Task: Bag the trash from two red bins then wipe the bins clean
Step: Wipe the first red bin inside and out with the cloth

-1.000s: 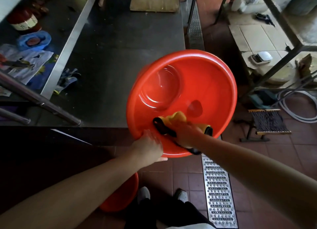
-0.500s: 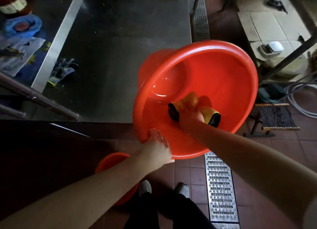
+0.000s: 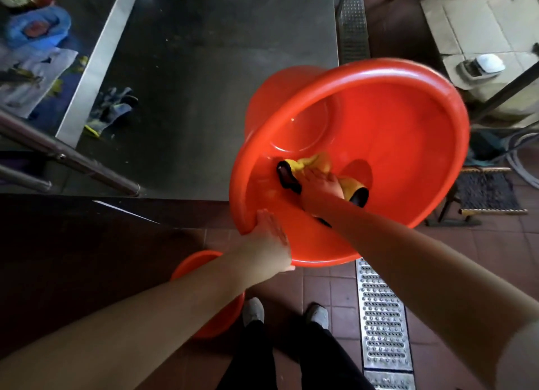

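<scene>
A large red bin [image 3: 408, 121] is tipped on its side at the steel table's front edge, its open mouth facing me. My left hand [image 3: 267, 243] grips the bin's near rim at the lower left. Inside the bin my right hand [image 3: 320, 189] presses a yellow cloth with black edging [image 3: 316, 163] against the inner wall near the bottom. A second red bin [image 3: 204, 261] stands on the floor below, mostly hidden by my left forearm.
The steel table [image 3: 204, 68] holds grey work gloves [image 3: 112, 110] and, beyond a raised divider, a blue bag [image 3: 38, 24]. A metal floor drain grate [image 3: 382, 316] runs by my feet. A brush [image 3: 487, 194] and hose lie at the right.
The bin has tilted and shifted right and closer. My right hand has slid the cloth further left across the inner wall. My left hand keeps its hold on the rim.
</scene>
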The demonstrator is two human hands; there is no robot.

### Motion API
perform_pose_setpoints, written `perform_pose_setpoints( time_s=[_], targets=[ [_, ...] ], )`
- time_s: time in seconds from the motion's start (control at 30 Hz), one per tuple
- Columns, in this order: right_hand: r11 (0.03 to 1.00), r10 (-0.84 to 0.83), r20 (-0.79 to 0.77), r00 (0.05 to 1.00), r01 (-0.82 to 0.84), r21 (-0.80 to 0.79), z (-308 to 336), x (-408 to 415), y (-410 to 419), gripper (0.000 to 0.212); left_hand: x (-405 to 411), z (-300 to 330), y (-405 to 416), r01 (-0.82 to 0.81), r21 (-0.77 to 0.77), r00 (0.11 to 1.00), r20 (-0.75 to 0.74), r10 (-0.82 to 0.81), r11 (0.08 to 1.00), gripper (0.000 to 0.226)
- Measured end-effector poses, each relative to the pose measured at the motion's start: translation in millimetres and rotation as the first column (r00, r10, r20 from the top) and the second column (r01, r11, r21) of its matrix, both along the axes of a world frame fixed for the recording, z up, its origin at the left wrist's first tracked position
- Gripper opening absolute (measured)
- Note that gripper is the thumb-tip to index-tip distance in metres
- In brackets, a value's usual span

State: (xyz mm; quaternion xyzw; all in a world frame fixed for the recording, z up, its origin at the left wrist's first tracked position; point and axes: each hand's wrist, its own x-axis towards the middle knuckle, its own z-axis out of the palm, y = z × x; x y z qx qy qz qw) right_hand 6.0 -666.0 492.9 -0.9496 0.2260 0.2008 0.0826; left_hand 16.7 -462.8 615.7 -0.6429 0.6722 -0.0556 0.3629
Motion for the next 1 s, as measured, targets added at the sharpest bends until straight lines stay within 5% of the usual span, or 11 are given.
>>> perform_pose_setpoints(
  time_s=[0.1, 0.23, 0.6, 0.77, 1.0],
  targets=[
    [1.0, 0.003, 0.011, 1.0, -0.003, -0.003, 21.5, -37.7, 19.1, 0.059, -0.7, 4.6, -2.6, -0.01, 0.003, 1.0, 0.021, 0.01, 1.0, 0.037],
    [1.0, 0.005, -0.001, 1.0, -0.005, 0.017, 55.6, -99.3, 46.4, 0.064, -3.8, -3.9, -7.8, 0.066, -0.001, 0.997, -0.035, -0.066, 0.998, 0.073],
    [0.999, 0.021, -0.02, 1.0, -0.02, 0.044, 74.9, -103.8, 42.7, 0.065, -6.3, 5.9, -4.6, -0.036, -0.004, 0.99, -0.139, 0.035, 0.999, 0.083],
    [0.999, -0.005, -0.024, 1.0, 0.006, 0.039, 49.8, -44.4, 13.7, 0.063, -3.6, 13.2, -4.9, 0.025, -0.166, 0.993, -0.109, -0.043, 0.986, 0.052],
    [0.998, -0.066, -0.012, 0.998, 0.066, 0.02, 9.1, 23.6, -12.2, 0.046, 0.8, -2.6, -4.1, 0.064, -0.099, 0.998, 0.007, -0.063, 0.993, 0.026]
  ],
)
